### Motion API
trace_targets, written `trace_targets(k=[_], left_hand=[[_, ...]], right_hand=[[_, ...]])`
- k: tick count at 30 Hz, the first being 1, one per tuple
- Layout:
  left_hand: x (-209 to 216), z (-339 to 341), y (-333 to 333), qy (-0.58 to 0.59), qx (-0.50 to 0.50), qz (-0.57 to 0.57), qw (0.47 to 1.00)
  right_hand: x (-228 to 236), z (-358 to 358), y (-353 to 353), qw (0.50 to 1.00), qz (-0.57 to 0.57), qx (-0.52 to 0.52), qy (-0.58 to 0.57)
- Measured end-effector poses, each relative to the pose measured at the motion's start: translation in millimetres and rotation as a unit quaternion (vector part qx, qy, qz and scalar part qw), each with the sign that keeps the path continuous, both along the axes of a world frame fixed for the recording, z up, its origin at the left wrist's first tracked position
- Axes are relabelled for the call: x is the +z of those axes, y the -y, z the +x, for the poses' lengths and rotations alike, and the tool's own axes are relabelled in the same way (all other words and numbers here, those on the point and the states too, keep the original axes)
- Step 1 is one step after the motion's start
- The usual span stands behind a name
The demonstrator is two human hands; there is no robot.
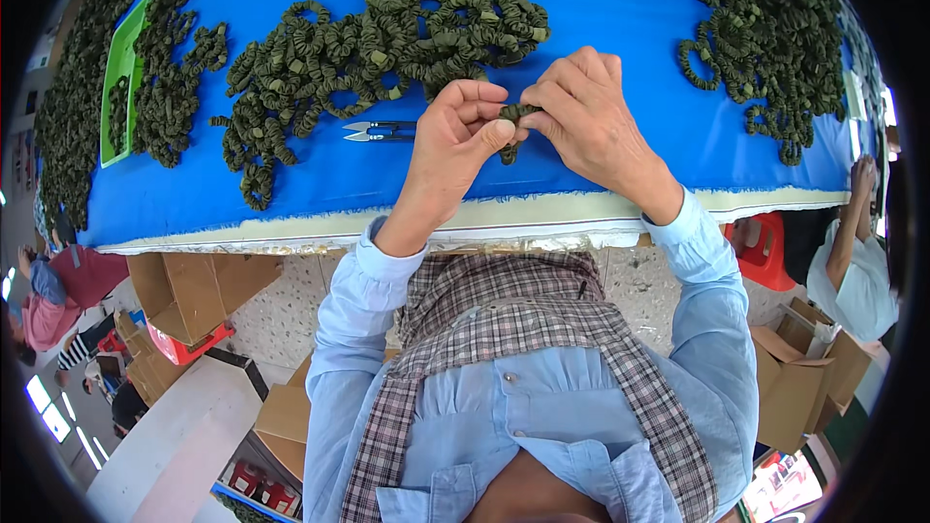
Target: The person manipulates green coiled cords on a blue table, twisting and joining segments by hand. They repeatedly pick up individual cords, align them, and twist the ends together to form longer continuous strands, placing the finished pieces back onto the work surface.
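Both my hands meet over the near part of the blue-covered table, working on one dark green hair scrunchie (pixel 511 157). My left hand (pixel 461 128) pinches it between thumb and fingers. From the other side, my right hand (pixel 588 116) grips it with thumb and forefinger, the fingers curled in. Part of the scrunchie is hidden by the fingers. A pair of thread snips (pixel 368 131) lies beside my left hand, its blades pointing left and its handle end covered by the hand. Just beyond spreads a heap of gathered dark green scrunchies (pixel 387 44).
More scrunchies pile up at the right (pixel 775 29) and along the left (pixel 165 97), by a green tray (pixel 118 87). The table's frayed cloth edge (pixel 484 216) runs before me. Cardboard boxes (pixel 199 295) and a red stool (pixel 768 252) stand below. Other people sit at both sides.
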State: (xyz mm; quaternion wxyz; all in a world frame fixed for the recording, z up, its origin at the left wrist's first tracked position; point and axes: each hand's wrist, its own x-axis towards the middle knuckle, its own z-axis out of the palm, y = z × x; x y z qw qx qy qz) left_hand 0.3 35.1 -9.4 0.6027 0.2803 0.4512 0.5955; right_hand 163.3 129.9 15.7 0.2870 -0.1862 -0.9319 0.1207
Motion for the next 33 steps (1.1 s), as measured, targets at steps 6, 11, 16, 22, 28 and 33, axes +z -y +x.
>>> trace_targets(k=[6,11,16,22,28,33], left_hand=[[9,-9,7,0.012,-0.094,-0.032,0.995],[-3,-38,38,0.055,-0.090,-0.073,0.992],[-5,-29,34,0.092,-0.041,-0.031,0.994],[-8,-10,18,0.104,-0.004,0.036,0.994],[-8,-6,17,0.023,-0.015,0.031,0.999],[-7,-9,24,-0.041,-0.031,0.006,0.999]], right_hand=[[-10,12,-18,0.991,0.130,-0.022,-0.011],[-14,29,-37,0.985,0.156,-0.066,-0.014],[-14,10,-25,0.996,0.077,-0.035,-0.014],[-8,-1,-2,0.998,-0.064,-0.017,-0.013],[-5,-5,2,0.998,-0.035,0.044,-0.004],[-12,0,-5,0.999,0.031,0.010,-0.013]])
